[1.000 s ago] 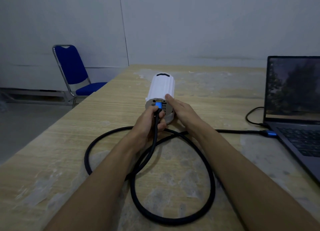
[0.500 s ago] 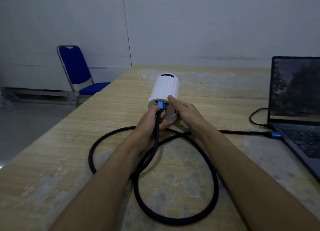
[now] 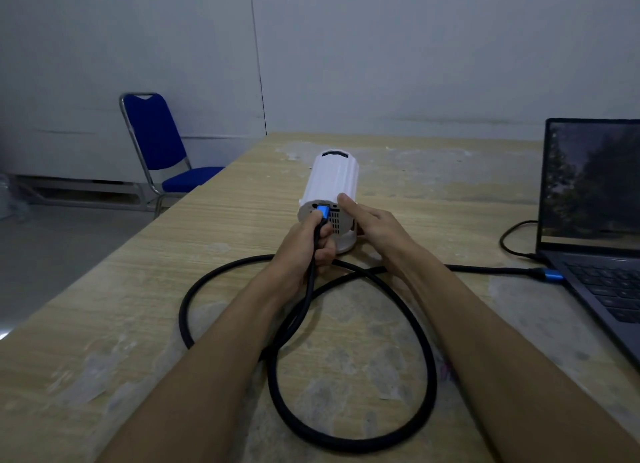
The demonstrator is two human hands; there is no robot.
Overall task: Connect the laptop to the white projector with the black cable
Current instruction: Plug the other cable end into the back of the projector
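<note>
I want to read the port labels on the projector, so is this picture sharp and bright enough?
Head view: dim and bluish; the projector rear is small, its labels unreadable; the blue plug in the left hand stands out; wide-angle bending at the edges.

Pretty roomy table (image 3: 214, 244) tbh: bare wood all along the left and behind the white projector (image 3: 330, 182). The black cable (image 3: 349, 424) loops across the middle near edge, so anything sliding through there hits it. On the right, the laptop (image 3: 595, 220) blocks that side, with the cable's straight run and a thinner cord (image 3: 512, 237) cutting across the gap between it and the projector.
</note>
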